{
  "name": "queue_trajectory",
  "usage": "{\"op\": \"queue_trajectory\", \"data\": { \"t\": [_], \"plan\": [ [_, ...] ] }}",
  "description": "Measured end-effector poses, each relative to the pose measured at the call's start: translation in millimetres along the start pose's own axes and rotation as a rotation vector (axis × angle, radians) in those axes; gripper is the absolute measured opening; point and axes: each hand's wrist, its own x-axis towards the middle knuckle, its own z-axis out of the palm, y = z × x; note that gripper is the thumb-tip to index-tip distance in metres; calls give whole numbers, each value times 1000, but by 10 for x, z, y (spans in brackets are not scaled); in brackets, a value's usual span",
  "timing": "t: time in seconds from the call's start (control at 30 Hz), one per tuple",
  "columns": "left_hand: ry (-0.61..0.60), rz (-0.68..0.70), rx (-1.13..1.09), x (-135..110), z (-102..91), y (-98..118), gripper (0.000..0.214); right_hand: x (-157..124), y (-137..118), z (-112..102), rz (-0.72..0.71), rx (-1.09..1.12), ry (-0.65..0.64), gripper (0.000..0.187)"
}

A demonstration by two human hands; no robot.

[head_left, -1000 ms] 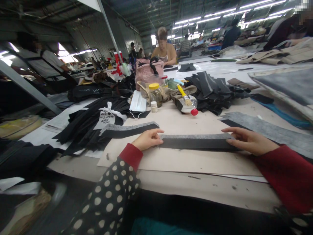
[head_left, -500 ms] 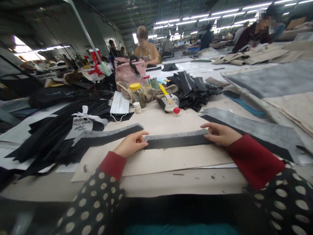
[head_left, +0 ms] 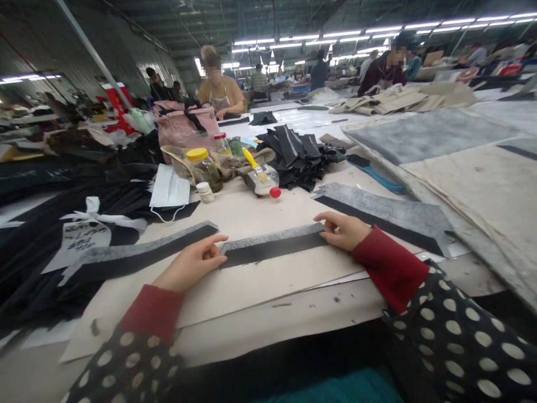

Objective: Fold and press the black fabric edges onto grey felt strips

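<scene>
A short black fabric strip [head_left: 274, 245] with a grey, fuzzy band along its far edge lies on a cream board [head_left: 251, 291]. At its left end is my left hand [head_left: 195, 260], thumb against the corner and index finger stretched past it. My right hand [head_left: 344, 230] has the strip's right end between thumb and curled fingers, its index finger raised above. Left of the strip lies a longer black-and-grey piece [head_left: 146, 252]. Another, wider black-and-grey piece [head_left: 386, 215] lies to the right, beyond my right wrist.
Dark fabric strips [head_left: 29, 246] with a handwritten tag [head_left: 84, 240] are heaped at left. Farther back are a face mask [head_left: 170, 187], a white bottle [head_left: 205, 192], a yellow-lidded jar [head_left: 205, 168], a brush [head_left: 257, 165] and black pieces [head_left: 293, 154]. Co-workers stand behind the table.
The view has turned to the right, so everything appears shifted left. Both hands remain at the ends of the strip, which looks slightly more tilted.
</scene>
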Motion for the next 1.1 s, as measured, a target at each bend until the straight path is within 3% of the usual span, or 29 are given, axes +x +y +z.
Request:
{"op": "queue_trajectory", "data": {
  "t": [0.6,0.8,0.87,1.0,1.1],
  "plan": [
    [-6,2,39,-10,16,66,49,11,10,15,-17,-29,-35,37],
    [90,56,179,-3,9,48,50,28,103,3,-1,-78,46,53],
    [73,101,195,7,-8,43,44,29,104,-6,-59,-77,68,48],
    [-40,181,174,44,-44,11,26,37,102,-4,-241,-69,20,20],
    [-106,204,180,83,-81,-30,23,45,130,8,-285,-66,-22,15]
  ]
}}
